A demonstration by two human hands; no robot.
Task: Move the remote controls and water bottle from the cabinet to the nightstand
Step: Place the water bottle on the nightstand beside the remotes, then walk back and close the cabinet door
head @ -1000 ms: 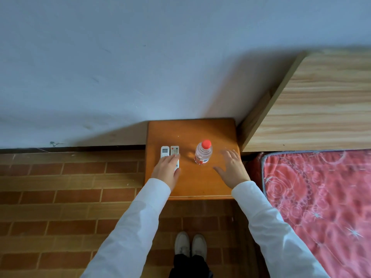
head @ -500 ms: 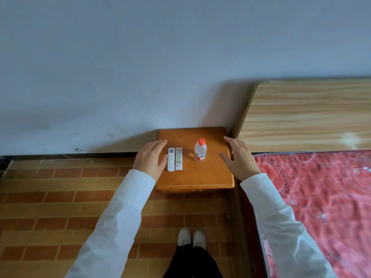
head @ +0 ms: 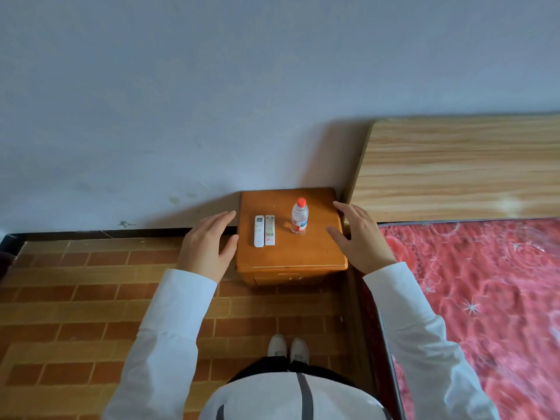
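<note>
A small orange-brown nightstand [head: 291, 256] is seen at the centre of the frame, set against the pale wall [head: 212, 86] and just left of the wooden headboard [head: 460, 168]. On its top, a water bottle [head: 299, 216] with a red cap is standing upright toward the right rear; clear liquid is visible inside, though the fill level cannot be read. Two remote controls are laid side by side, long edges touching or nearly so, on the left half of the top: a white remote [head: 259, 231] and, to its right, a remote with coloured buttons [head: 269, 230]. Button markings are too small to make out.

A drawer front below the top is only partly seen, and its handle is hard to resolve. The red patterned bed cover [head: 485, 298] is cut off at the right and bottom edges. White shoes [head: 288, 347] are partly hidden by the person's torso at lower centre.

The left hand [head: 209, 244] is held beside the nightstand's left edge, fingers extended and relaxed, nothing gripped; the remotes lie to its right, apart from it. The right hand [head: 360, 237] is held at the right edge, fingers spread, nothing gripped; the bottle stands to its left, not touched. Whether either hand contacts the nightstand cannot be told.
</note>
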